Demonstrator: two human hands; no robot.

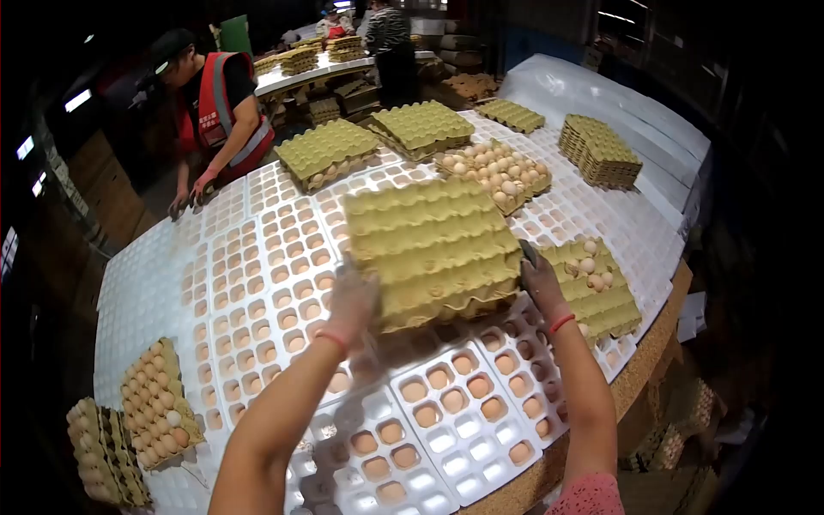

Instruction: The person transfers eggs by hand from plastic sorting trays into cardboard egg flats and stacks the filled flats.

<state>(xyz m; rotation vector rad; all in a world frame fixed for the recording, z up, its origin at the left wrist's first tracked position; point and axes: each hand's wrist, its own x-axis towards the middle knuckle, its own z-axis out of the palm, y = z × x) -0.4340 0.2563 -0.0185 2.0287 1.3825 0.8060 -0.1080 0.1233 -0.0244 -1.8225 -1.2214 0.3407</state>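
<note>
A stack of yellow-green egg trays point(433, 249) is held up over the middle of the table. My left hand point(352, 300), gloved and slightly blurred, grips its left side, and my right hand point(541, 279) grips the right side. Beneath it, white foam trays point(468, 455) hold eggs in some of their pockets, while other pockets near the front edge are bare. Just right of my right hand lies a yellow-green tray point(614, 305) with several eggs on it. Behind the held stack is a tray full of eggs point(498, 172).
Two covered tray stacks point(326, 150) point(425, 127) and a taller stack point(599, 153) stand toward the back. Egg-filled trays point(157, 403) sit at the front left. A co-worker in a red vest point(225, 112) leans over the left edge. Other people stand behind, near another table point(296, 79).
</note>
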